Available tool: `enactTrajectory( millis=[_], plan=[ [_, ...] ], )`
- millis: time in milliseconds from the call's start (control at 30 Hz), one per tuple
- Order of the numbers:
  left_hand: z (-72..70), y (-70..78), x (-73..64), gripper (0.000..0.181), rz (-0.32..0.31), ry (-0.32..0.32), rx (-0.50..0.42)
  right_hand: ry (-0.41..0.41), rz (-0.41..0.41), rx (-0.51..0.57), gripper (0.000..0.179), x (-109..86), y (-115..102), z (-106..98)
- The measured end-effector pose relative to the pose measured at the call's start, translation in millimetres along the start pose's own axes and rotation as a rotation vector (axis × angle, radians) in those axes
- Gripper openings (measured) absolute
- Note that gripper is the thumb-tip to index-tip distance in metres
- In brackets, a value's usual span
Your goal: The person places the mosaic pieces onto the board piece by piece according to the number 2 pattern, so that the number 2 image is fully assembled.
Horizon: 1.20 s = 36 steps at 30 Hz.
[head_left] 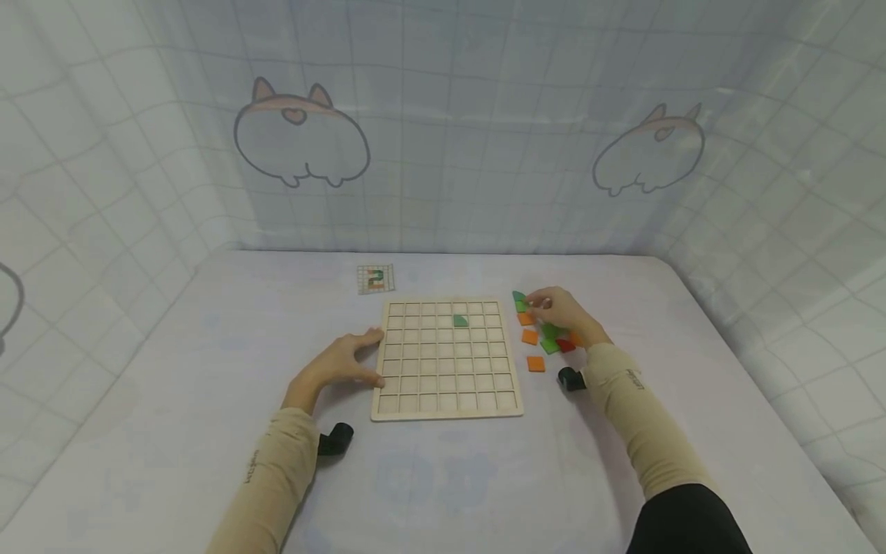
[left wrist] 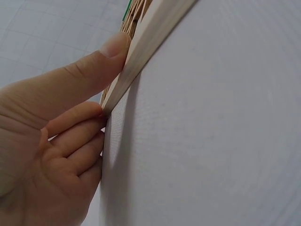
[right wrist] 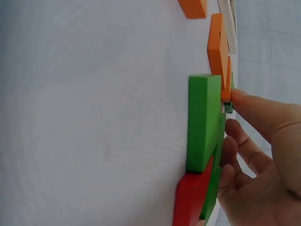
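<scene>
A pale wooden grid board lies flat on the table. My left hand rests at its left edge, thumb and fingers spread apart; in the left wrist view the thumb lies against the wooden rim. One green tile with a curved side sits in an upper cell. Right of the board, my right hand reaches to a row of green tiles and an orange tile, fingertips right at them. The thumb overlaps them in the right wrist view; I cannot tell whether it pinches one.
Under the right wrist lie green tiles, a red tile and more orange ones. Two separate orange tiles lie nearer the board. Behind the board is a small pattern card. Patterned curtains enclose the table.
</scene>
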State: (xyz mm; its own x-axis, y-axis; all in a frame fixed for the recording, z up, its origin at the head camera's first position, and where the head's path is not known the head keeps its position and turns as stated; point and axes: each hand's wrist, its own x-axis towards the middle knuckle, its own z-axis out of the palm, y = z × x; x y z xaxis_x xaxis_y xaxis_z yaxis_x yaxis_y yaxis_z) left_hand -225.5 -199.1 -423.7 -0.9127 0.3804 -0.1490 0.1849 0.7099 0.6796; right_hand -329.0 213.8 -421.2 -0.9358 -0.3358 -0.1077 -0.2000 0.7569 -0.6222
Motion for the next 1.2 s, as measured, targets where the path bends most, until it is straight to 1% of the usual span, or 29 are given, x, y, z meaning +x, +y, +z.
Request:
enactTrajectory(
  millis=[167, 267, 367, 467, 567, 667, 800, 900, 967, 1200],
  plan=[
    [0.6, -0.9, 0.6, 0.097, 0.014, 0.002, 0.004, -0.048, -0.024, 0.006, 0.032, 1.9, 1, -3],
    [0.6, -1.4, 0.0, 0.097, 0.025, 0.004, 0.010, -0.064, -0.024, 0.003, 0.033, 2.3, 0, -4],
    [0.7, -1.6, -0.5, 0.097, 0.026, 0.007, 0.014, -0.047, -0.006, -0.012, 0.036, 3.3, -1, -4],
    [1.1, -1.5, -0.7, 0.097, 0.020, 0.009, 0.015, -0.007, 0.025, -0.023, 0.036, 3.8, -3, -2],
    [1.8, -1.0, -0.9, 0.097, 0.017, 0.011, 0.009, 0.030, 0.028, -0.030, 0.033, 3.7, -5, -1],
    [1.8, -0.3, -1.1, 0.097, 0.017, 0.009, 0.000, 0.032, -0.011, -0.015, 0.029, 2.8, -7, 0],
    [0.7, 1.0, -0.8, 0.097, 0.016, -0.001, 0.008, 0.001, -0.101, 0.009, 0.027, 0.5, -7, 0],
    [-0.5, 1.3, -0.3, 0.098, 0.013, -0.007, 0.015, 0.004, -0.125, 0.001, 0.025, -1.2, -9, -1],
    [-0.9, 1.3, -0.2, 0.098, 0.012, -0.007, 0.015, 0.006, -0.116, -0.011, 0.024, -1.4, -11, -1],
    [0.0, 1.6, -0.5, 0.097, 0.009, -0.007, 0.008, -0.026, -0.059, 0.003, 0.028, -0.1, -13, -3]
  ],
)
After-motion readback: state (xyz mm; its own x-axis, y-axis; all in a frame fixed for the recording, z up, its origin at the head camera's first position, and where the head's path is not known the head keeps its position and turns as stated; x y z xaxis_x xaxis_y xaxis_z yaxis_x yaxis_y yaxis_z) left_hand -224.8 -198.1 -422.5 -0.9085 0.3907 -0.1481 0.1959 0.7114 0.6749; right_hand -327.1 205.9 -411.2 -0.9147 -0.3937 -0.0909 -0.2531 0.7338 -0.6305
